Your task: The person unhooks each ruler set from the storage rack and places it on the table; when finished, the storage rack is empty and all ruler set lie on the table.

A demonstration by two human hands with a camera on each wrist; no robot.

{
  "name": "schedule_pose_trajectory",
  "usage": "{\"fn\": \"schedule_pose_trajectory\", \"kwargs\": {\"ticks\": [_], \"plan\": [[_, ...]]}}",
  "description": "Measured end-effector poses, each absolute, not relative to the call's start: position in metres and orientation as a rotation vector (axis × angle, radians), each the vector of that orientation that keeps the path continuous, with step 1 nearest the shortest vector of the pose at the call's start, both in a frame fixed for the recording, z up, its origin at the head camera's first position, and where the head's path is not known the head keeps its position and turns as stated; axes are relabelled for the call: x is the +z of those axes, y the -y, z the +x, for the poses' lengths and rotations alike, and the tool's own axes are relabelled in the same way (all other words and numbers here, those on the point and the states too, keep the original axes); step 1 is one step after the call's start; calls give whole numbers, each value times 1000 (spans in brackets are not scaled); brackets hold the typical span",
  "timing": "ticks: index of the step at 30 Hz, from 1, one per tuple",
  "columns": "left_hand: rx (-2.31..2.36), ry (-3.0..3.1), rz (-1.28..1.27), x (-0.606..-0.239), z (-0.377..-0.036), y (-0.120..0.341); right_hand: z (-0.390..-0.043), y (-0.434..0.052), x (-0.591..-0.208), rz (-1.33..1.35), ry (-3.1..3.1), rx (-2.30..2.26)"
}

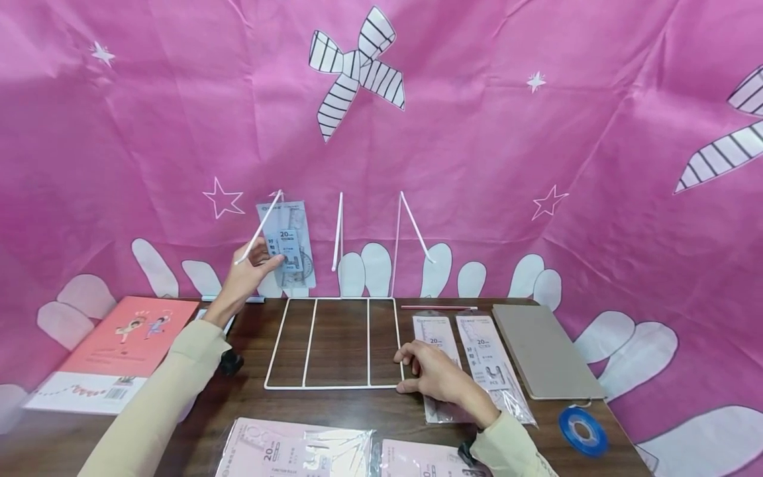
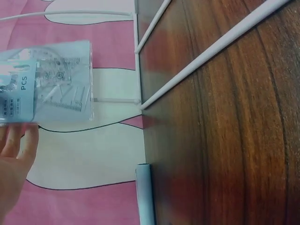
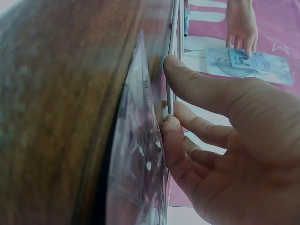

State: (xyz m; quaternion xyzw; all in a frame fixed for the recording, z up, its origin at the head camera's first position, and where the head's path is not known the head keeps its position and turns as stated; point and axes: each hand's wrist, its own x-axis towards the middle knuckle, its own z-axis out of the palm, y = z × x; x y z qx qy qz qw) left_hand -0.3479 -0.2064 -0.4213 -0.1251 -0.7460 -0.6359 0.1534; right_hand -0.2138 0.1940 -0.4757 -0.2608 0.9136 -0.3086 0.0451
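Observation:
My left hand [image 1: 247, 266] pinches a blue-carded ruler set in a clear pack [image 1: 302, 228], thumb across its front. The pack stands upright, its top overlapping the rear end of the left prong [image 1: 260, 225] of a white wire rack [image 1: 336, 387]. In the left wrist view, my fingers lie along one edge of the clear pack [image 2: 65, 89]. At the rack's front right corner, my right hand [image 1: 438, 374] has thumb and index finger on the base wire. The right wrist view shows that wire [image 3: 170, 96] between them.
Two pink-carded ruler packs [image 1: 491, 361] lie right of the rack, beside a grey notebook [image 1: 545, 351] and blue tape roll [image 1: 583, 430]. More pink packs [image 1: 286, 450] lie in front. A red booklet [image 1: 128, 338] is at left. A pink curtain [image 1: 453, 146] hangs behind.

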Motion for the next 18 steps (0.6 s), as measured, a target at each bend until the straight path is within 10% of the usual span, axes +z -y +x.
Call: {"fn": "schedule_pose_trajectory", "kwargs": {"ticks": [18], "plan": [[-1887, 2132, -429, -411, -325, 207, -214, -195, -476, -771, -2777, -956]]}}
